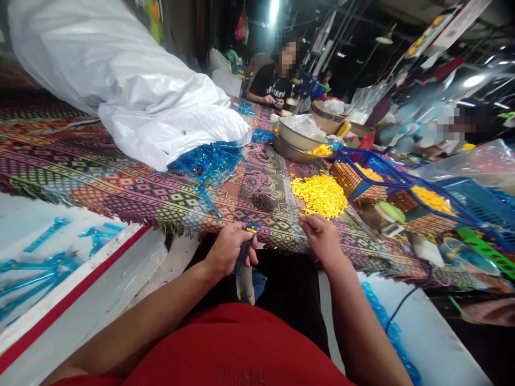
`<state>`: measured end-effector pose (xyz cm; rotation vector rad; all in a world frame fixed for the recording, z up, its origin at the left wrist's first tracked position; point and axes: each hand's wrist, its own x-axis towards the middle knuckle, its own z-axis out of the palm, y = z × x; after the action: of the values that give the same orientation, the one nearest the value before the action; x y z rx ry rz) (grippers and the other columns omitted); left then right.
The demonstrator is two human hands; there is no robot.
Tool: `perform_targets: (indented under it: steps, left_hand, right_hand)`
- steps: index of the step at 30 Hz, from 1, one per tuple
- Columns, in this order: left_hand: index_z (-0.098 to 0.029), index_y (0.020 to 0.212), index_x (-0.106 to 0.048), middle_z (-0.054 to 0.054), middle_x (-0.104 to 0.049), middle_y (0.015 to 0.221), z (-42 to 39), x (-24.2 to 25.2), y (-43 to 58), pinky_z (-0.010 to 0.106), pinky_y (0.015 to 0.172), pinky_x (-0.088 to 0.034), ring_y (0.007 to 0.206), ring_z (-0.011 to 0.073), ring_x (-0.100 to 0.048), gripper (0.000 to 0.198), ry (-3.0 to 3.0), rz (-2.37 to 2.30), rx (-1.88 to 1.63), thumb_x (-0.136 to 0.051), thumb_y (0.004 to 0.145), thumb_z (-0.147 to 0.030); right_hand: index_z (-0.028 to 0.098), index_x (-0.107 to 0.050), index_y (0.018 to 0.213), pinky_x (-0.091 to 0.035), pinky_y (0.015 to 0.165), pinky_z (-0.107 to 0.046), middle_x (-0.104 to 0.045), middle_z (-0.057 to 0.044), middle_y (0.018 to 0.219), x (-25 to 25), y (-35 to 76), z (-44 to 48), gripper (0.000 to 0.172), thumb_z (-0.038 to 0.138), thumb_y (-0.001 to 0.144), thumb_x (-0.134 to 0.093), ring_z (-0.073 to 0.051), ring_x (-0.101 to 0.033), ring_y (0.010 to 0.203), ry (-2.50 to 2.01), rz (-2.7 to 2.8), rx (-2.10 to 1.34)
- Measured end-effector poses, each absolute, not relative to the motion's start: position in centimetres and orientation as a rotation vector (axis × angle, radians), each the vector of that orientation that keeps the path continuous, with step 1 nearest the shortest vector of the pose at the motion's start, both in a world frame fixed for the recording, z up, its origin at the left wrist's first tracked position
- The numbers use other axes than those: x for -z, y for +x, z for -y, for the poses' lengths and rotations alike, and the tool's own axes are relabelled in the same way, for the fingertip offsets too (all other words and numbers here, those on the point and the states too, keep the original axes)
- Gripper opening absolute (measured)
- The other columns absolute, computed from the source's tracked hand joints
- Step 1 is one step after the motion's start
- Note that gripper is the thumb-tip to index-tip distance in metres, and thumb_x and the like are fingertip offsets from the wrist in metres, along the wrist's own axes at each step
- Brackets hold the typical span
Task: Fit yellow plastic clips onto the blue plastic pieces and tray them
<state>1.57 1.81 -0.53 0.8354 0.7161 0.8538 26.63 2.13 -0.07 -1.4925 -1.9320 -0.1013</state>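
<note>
Translucent blue plastic piece [242, 256] with yellow insert [252, 230]: pinched in left hand [225, 249], at near edge of cloth-covered surface [177, 198]. Right hand [323, 236]: fingertips pressed together beside heaped yellow plastic parts [319, 194]; contents impossible to tell.

From afar I saw the patterned tablecloth [120, 187] bearing a white sack [161, 115], translucent blue parts [217, 160], small dark bits [263, 203], heaped yellow pieces [319, 195] and blue baskets [354, 183].

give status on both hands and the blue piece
Left hand gripping blue plastic piece with yellow cross-shaped part. Right hand pinched beside piled yellow pieces, contents unclear. Nothing visibly blocking either hand.
</note>
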Motion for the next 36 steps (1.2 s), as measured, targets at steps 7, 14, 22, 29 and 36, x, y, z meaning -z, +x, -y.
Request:
perform_targets:
  steps: [7, 14, 22, 29, 36]
  left_hand:
    - [-0.016, 0.081, -0.043, -0.002, -0.057, 0.064, -1.4, -0.1, 2.1, 0.019, 0.029, -0.037, 0.038, 0.0130, -0.057, 0.014, 0.850, -0.676, -0.832, -0.050, 0.071, -0.025]
    - [-0.015, 0.079, -0.045, -0.001, -0.057, 0.067, -1.2, -0.5, 1.6, 0.018, 0.031, -0.036, 0.040, 0.0120, -0.058, 0.010, 0.907, -0.696, -0.883, -0.048, 0.074, -0.024]
    - [-0.016, 0.080, -0.047, -0.001, -0.057, 0.067, -1.1, 0.2, 1.6, 0.018, 0.031, -0.037, 0.040, 0.0108, -0.057, 0.008, 0.948, -0.743, -0.918, -0.046, 0.076, -0.023]
    - [-0.016, 0.077, -0.049, -0.003, -0.053, 0.047, -1.2, 0.2, 1.7, 0.020, 0.034, -0.037, 0.034, 0.0110, -0.050, 0.008, 0.988, -0.789, -0.888, -0.045, 0.076, -0.022]
    - [-0.016, 0.074, -0.049, -0.003, -0.054, 0.044, -0.9, 0.0, 1.8, 0.020, 0.034, -0.037, 0.033, 0.0112, -0.048, 0.007, 0.992, -0.822, -0.906, -0.044, 0.074, -0.021]
  right_hand:
    - [0.017, -0.069, 0.082, -0.047, 0.070, -0.032, -0.061, -0.008, 0.079, 1.8, 24.5, -4.4, 0.021, 0.024, 0.086, -0.050, -0.019, -0.055, 0.078, -1.558, 2.152, 0.282]
    - [0.017, -0.068, 0.075, -0.044, 0.072, -0.032, -0.061, -0.009, 0.077, 2.5, 24.4, -6.3, 0.022, 0.021, 0.086, -0.049, -0.021, -0.051, 0.078, -1.625, 2.306, 0.365]
    - [0.016, -0.066, 0.090, -0.048, 0.075, -0.033, -0.062, -0.009, 0.087, 1.0, 22.5, -3.5, 0.015, 0.021, 0.086, -0.052, -0.020, -0.056, 0.083, -1.399, 2.029, 0.146]
    - [0.020, -0.059, 0.103, -0.049, 0.072, -0.031, -0.061, -0.007, 0.090, -0.8, 17.3, -0.1, 0.020, 0.015, 0.088, -0.047, -0.017, -0.057, 0.083, -1.076, 2.164, -0.069]
    - [0.017, -0.059, 0.095, -0.047, 0.067, -0.029, -0.059, -0.006, 0.082, 0.0, 16.8, -0.6, 0.017, 0.014, 0.089, -0.044, -0.016, -0.055, 0.076, -1.112, 2.186, -0.070]
